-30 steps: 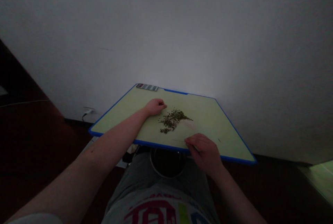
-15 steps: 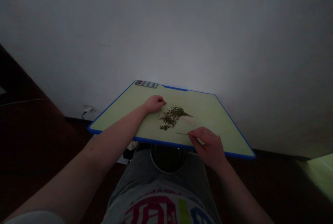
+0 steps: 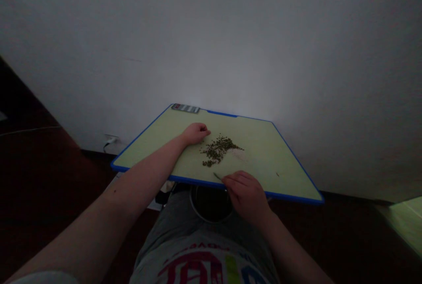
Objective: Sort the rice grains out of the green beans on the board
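A scattered pile of small dark green-brown grains (image 3: 217, 148) lies in the middle of a pale yellow-green board (image 3: 260, 136) with a blue rim. Beside it, on the right, is a faint pale pinkish patch (image 3: 236, 153). My left hand (image 3: 196, 133) rests on the board left of the pile, fingers curled in; what they hold, if anything, cannot be made out. At the board's near edge, my right hand (image 3: 245, 194) pinches a thin stick-like tool (image 3: 217, 176), its tip pointing left and away from me. Below that edge, a round dark bowl (image 3: 211, 205) sits at my lap, partly covered.
A grey calculator-like panel (image 3: 185, 108) lies at the board's far left corner. One tiny dark sliver (image 3: 277, 174) is on the right side. Behind the board rises a pale wall (image 3: 211, 33), with a plugged-in socket (image 3: 111, 139) low on the left.
My right hand has moved left and closer to me, to the near edge above the bowl, still holding the thin tool. The pale patch looks fainter. My left hand stays put.
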### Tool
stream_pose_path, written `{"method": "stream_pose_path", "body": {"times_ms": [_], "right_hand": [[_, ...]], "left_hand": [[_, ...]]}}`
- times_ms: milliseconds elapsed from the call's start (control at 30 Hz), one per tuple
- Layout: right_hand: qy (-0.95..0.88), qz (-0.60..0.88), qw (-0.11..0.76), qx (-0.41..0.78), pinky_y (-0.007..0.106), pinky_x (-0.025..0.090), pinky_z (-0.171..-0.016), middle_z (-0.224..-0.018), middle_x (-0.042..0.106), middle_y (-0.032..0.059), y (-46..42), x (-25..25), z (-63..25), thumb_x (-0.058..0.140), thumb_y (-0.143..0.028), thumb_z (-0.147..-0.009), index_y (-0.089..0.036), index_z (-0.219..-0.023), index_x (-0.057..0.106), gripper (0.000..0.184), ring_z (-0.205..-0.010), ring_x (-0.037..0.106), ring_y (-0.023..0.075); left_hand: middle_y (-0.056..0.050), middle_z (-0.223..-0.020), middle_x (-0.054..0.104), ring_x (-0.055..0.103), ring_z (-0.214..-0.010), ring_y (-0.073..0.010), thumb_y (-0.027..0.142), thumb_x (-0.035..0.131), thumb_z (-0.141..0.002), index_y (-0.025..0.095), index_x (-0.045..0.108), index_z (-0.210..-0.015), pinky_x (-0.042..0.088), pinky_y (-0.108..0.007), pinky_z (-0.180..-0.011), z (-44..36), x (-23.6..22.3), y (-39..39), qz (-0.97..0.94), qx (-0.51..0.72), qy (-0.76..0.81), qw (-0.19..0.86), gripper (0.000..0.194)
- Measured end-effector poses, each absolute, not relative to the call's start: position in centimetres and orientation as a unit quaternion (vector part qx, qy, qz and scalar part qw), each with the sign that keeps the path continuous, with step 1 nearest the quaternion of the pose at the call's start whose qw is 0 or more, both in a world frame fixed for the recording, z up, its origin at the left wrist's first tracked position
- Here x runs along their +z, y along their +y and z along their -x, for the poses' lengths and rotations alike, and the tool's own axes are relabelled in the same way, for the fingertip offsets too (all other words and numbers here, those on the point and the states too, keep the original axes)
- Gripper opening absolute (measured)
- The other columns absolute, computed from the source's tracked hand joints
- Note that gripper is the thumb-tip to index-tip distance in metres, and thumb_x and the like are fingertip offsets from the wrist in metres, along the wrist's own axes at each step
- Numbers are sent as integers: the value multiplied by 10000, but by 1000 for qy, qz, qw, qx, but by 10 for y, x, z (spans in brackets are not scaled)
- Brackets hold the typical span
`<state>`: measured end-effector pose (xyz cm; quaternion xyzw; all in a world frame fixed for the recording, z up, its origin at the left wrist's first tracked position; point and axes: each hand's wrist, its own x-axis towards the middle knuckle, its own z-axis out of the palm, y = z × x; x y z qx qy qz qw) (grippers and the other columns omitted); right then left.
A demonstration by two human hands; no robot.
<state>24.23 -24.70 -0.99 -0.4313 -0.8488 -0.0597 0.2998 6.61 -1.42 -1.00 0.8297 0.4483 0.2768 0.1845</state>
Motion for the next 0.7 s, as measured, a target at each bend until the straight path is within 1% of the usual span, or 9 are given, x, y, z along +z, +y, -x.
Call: {"method": "stream_pose_path", "body": {"times_ms": [167, 267, 400, 500, 700], "right_hand": [[-852, 466, 208, -115, 343, 432, -799, -948, 648, 90, -242, -15, -220, 497, -122, -799, -153, -1036, 600, 260, -865, 531, 207], [-838, 496, 185, -134, 348, 424, -817, -976, 638, 101, -240, -17, -218, 510, -106, -787, -134, -1050, 593, 277, -887, 524, 218], [-817, 524, 184, -158, 340, 430, -816, -992, 641, 100, -238, -17, -235, 506, -73, -771, -132, -1056, 598, 305, -897, 530, 216], [-810, 526, 193, -173, 331, 443, -803, -966, 655, 93, -238, -16, -255, 502, -50, -755, -138, -1022, 622, 306, -874, 546, 204], [-808, 511, 230, -184, 331, 459, -799, -931, 673, 73, -246, -18, -274, 491, -84, -776, -153, -979, 646, 265, -840, 566, 192]], "left_hand": [[14, -551, 504, 423, -541, -106, 450, 497, -706, 153, 578, -638, 307, -247, -528, -67, -11, -14, -827, 284, 446, 190, 315], [18, -542, 496, 420, -533, -104, 456, 497, -705, 153, 579, -640, 309, -245, -526, -66, -11, -15, -822, 288, 448, 200, 320], [13, -562, 514, 429, -543, -106, 455, 501, -701, 153, 581, -644, 314, -245, -533, -66, -11, -15, -823, 292, 445, 198, 317], [9, -565, 521, 427, -544, -109, 459, 493, -705, 150, 588, -650, 313, -249, -534, -65, -11, -14, -827, 289, 442, 195, 328], [10, -556, 513, 426, -536, -108, 456, 489, -705, 151, 588, -642, 303, -248, -521, -65, -10, -14, -830, 284, 443, 186, 327]]}}
